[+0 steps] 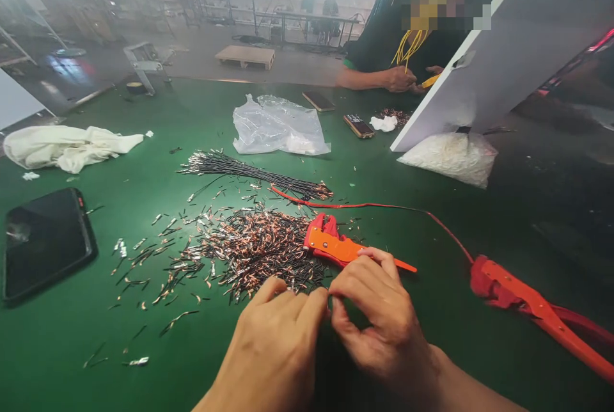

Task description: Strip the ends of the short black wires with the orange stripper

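Observation:
My left hand point(275, 341) and my right hand point(378, 316) meet at the fingertips near the table's front edge, both pinched together on something too small to make out. Just beyond them lies a heap of cut wire pieces point(249, 245) with bare copper ends. An orange wire stripper point(345, 247) lies on the green table point(71, 335) right behind my right hand's fingers. Farther back a bundle of long black wires point(254, 172) lies flat.
A second orange tool point(542, 309) lies at right, with a red cord point(384, 206) running to it. A black phone point(43, 239) and white cloth point(67, 145) sit left. Plastic bags point(278, 125), two phones and a white board point(499, 47) stand beyond. Another person's hands point(407, 79) hold yellow wires.

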